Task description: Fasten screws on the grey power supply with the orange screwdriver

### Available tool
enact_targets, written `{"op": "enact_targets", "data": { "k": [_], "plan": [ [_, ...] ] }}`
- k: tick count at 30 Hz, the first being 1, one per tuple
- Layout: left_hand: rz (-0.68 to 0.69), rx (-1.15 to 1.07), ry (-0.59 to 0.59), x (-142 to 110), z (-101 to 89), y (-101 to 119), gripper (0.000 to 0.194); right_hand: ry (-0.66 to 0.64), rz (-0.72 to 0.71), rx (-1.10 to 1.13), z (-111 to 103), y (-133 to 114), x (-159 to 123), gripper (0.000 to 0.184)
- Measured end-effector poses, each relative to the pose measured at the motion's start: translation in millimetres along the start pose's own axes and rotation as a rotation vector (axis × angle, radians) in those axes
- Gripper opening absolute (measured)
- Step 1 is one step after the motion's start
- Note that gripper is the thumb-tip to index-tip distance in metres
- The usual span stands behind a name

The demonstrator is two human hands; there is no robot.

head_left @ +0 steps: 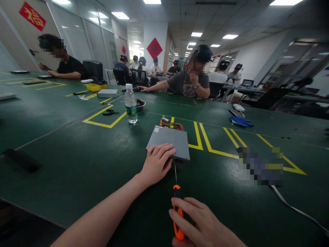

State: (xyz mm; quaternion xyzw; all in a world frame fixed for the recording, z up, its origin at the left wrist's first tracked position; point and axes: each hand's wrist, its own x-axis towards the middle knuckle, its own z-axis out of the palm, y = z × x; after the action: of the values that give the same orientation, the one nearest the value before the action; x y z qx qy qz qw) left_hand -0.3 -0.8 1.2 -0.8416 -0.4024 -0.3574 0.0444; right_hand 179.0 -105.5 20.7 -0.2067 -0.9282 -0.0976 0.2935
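Observation:
A grey metal box (171, 140), a power supply with coloured wires (171, 125) at its far end, lies flat on the green table (77, 161). My left hand (156, 164) rests on its near left corner, fingers stretched flat over the top. My right hand (203, 224) is closed round the orange and black handle of a screwdriver (177, 202). The thin shaft points away from me and its tip meets the near face of the box.
A water bottle (131, 104) stands left of the box beside a black bowl (140, 104). Scissors (110, 112) lie further left, a blue glove (241, 121) at right. A white cable (295, 209) runs near right. Several seated people work across the table.

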Motion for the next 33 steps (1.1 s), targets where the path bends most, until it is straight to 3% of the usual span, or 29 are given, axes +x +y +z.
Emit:
{"op": "enact_targets", "data": {
  "k": [11,15,21,27,29,33],
  "plan": [
    [-0.002,0.0,-0.002,-0.7,0.2,0.1,0.03,-0.032,0.002,-0.009,2.4,1.7,-3.9,0.031],
    [-0.003,-0.006,0.001,-0.3,0.3,0.4,0.03,-0.071,0.062,-0.004,6.5,-0.6,-5.7,0.034],
    [-0.005,-0.014,-0.004,-0.3,-0.4,0.7,0.032,0.023,0.024,-0.024,17.0,-0.9,-7.8,0.033],
    [0.003,-0.021,0.002,-0.6,-1.5,1.4,0.031,-0.201,0.094,-0.04,4.5,-6.0,3.6,0.033],
    [0.001,-0.023,-0.001,-0.5,-1.4,1.2,0.031,-0.169,0.092,-0.029,3.8,-6.6,5.0,0.028],
    [0.001,-0.013,-0.001,-0.4,-0.1,0.6,0.031,0.038,0.037,-0.003,10.2,-5.4,-1.1,0.023]
  ]
}}
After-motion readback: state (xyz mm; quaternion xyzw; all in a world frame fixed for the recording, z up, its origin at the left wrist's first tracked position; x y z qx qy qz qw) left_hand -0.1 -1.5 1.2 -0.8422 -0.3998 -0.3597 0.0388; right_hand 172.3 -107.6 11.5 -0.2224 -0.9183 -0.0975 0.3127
